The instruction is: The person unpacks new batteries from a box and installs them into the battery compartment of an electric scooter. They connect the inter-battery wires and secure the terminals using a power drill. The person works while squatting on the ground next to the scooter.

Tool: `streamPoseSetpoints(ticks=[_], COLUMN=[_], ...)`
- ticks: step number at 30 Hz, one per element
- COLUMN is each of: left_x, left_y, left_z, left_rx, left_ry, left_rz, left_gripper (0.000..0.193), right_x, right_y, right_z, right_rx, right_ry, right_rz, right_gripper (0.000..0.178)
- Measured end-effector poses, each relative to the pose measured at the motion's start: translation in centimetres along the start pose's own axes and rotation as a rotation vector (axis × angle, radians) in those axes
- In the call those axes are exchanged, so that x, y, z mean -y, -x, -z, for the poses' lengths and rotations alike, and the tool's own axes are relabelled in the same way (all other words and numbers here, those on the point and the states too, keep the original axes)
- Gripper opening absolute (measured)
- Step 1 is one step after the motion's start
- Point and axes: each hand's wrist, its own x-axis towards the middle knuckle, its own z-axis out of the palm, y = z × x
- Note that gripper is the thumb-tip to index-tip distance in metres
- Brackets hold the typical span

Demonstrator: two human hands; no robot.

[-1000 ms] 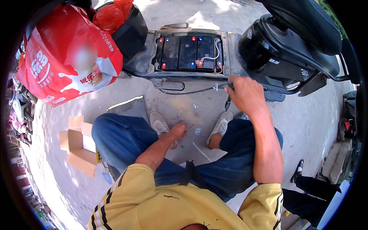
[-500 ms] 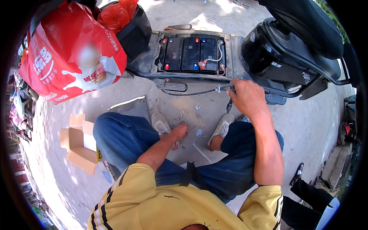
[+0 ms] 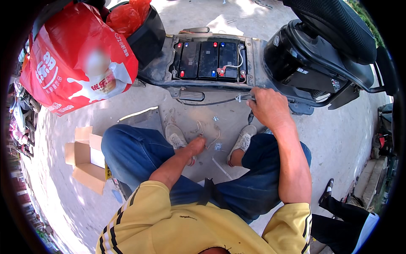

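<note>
My left hand (image 3: 197,145) hangs low between my shoes with its fingers closed. A thin pale wire (image 3: 200,126) sticks up from it, and another pale wire end lies just to its right. My right hand (image 3: 270,106) is closed at the near edge of the scooter's floorboard (image 3: 169,86). A dark, slim tool-like piece (image 3: 250,117) points down below its fingers; most of it is hidden. In the floorboard's opening sit several black batteries (image 3: 209,59) with red and blue terminals. A white lead (image 3: 241,57) joins terminals at the right end.
A big red bag (image 3: 80,59) hangs at the left, beside a black basket (image 3: 148,38). The scooter seat (image 3: 338,34) rises at the right. An opened cardboard box (image 3: 91,178) lies by my left knee. Another person's dark-trousered leg (image 3: 338,216) is at the lower right.
The whole view has shifted very slightly. Both hands keep their places and grips.
</note>
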Motion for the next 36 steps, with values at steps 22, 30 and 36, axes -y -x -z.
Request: streamPoseSetpoints(ticks=[22, 30, 36], left_x=[0.7, 0.9, 0.5], left_y=[-0.3, -0.2, -0.3], left_z=[-0.7, -1.1, -0.8], left_rx=[0.01, 0.004, -0.069], left_ry=[0.04, 0.055, 0.08], left_rz=[-0.032, -0.014, 0.046], left_gripper=[0.016, 0.017, 0.013], right_x=[0.0, 0.1, -0.1], right_y=[0.1, 0.1, -0.1], right_z=[-0.3, -0.1, -0.5], right_rx=[-0.024, -0.005, -0.005], right_ry=[0.015, 0.033, 0.032], right_rz=[0.011, 0.0, 0.015], right_gripper=[0.026, 0.027, 0.027])
